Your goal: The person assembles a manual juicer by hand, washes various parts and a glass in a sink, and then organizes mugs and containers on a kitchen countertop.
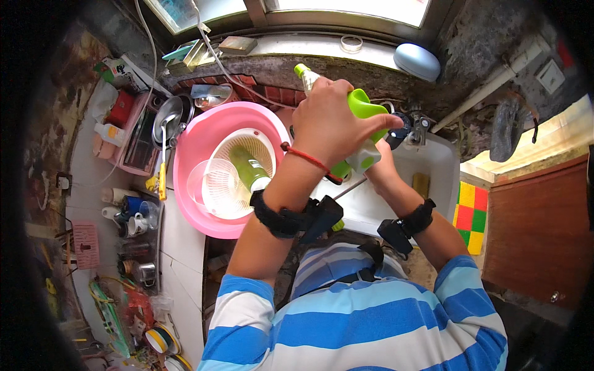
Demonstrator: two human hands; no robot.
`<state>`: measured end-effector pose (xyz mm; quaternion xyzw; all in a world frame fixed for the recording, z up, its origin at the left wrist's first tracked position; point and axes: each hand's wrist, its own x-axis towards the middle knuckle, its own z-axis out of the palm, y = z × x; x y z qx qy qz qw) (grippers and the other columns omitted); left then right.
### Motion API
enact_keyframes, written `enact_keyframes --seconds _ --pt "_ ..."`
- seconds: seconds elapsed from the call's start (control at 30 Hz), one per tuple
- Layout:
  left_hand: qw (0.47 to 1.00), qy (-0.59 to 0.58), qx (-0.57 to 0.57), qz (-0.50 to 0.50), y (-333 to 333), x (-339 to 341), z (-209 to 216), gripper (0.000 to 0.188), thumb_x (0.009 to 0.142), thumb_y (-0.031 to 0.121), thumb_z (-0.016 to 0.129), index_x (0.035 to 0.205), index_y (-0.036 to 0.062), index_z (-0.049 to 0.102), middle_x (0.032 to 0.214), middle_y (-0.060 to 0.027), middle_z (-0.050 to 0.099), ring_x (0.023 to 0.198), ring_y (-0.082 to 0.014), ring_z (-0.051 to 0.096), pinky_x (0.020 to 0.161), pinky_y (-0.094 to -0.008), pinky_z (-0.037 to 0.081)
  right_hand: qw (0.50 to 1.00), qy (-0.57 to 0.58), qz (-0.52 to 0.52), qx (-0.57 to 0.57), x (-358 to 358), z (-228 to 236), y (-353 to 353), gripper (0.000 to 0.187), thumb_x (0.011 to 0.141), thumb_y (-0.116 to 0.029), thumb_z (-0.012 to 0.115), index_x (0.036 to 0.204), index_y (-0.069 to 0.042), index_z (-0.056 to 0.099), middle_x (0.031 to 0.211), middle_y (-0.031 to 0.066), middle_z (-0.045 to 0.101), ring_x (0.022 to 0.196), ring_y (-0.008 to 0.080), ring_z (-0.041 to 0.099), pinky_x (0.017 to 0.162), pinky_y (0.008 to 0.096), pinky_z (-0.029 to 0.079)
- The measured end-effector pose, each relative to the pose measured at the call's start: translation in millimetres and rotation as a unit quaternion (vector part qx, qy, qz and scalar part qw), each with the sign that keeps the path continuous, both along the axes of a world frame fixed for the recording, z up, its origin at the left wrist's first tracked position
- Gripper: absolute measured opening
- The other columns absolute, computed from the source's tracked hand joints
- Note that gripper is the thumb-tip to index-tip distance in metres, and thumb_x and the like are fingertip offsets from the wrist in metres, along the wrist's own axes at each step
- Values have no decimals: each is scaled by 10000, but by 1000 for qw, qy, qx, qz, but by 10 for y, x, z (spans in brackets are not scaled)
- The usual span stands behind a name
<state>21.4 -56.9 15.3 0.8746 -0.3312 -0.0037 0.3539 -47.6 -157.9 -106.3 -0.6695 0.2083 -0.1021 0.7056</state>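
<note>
1. The left hand [328, 117] is clamped on a green-capped bottle [307, 80], whose clear neck juts out past the knuckles on the far left side of that hand
2. A bright green curved piece [365, 105] shows at the right of the left hand, by its outstretched thumb; a white part with green dots [364, 162] shows below the same hand
3. The right hand [385, 164] is below and to the right of the left hand, close beside the dotted part; its fingers are mostly hidden, so I cannot tell whether they are closed on anything
4. A thin metal rod [351, 188] slants down and leftward from just beside the right hand
5. A red cord bracelet [312, 162] circles the left wrist, and black straps sit around both forearms
6. Below and to the right of the right hand spreads the white sink [402, 207], with a yellowish block [421, 185] in it; the tap [419, 132] stands just beyond that hand
7. To the left of the left hand is a pink basin [187, 139] holding a white colander [226, 201], a green bottle with a white cap [246, 166] and a clear bowl [197, 182]
8. Well beyond the right hand, a pale blue oval case [417, 62] rests on the window ledge [291, 44]
</note>
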Motion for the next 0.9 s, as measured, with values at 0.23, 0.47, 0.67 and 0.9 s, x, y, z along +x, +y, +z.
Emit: enact_keyframes --seconds 0.23,0.47,0.67,0.9 --pt "950 -235 147 147 -212 -100 77 691 773 658 448 826 -18 581 805 -148 582 803 -284 562 709 -364 441 994 67 -58 56 112 69 -34 484 723 -164 722 1098 23 480 1030 118 590 914 169 578 779 297 468" --pt "953 -279 83 82 -175 -69 -1 421 851 395 526 715 -3 565 658 -143 576 638 -320 557 628 -382 448 989 20 -51 139 150 -94 -90 470 741 -149 713 1112 11 474 1032 98 586 907 148 574 766 284 476" --pt "957 -269 96 -55 10 3 36 171 771 154 545 818 2 609 883 -134 612 794 -308 553 720 -402 445 993 7 -44 106 116 -108 -56 233 907 -252 461 1092 -121 514 943 9 588 793 101 584 609 238 473" --pt "972 -143 -152 -109 74 102 -20 338 658 147 730 945 18 606 939 -109 608 875 -292 563 805 -344 446 975 -11 -61 214 63 207 -80 200 919 -276 408 1015 -136 514 846 -10 567 692 105 554 503 240 430"
